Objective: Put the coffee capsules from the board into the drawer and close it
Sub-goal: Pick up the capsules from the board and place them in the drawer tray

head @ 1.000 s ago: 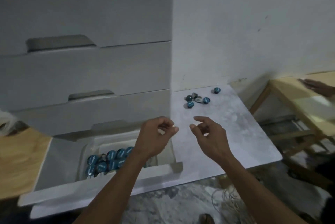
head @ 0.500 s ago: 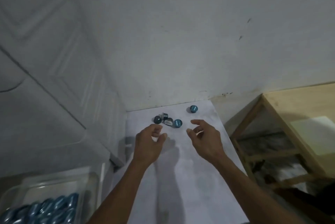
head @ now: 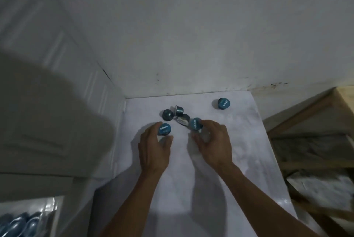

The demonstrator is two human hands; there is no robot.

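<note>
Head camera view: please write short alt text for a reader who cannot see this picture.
A person's left hand and right hand each close around a blue coffee capsule on a white board. Three more capsules lie just beyond them, and one capsule sits apart near the wall. The drawer, lower left, holds more capsules.

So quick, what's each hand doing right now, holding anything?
Left hand: fingers curled round a blue capsule on the board, pinching it.
Right hand: fingers curled round another blue capsule, gripping it.

five blue capsules (head: 164,129) on white board (head: 239,141)
</note>
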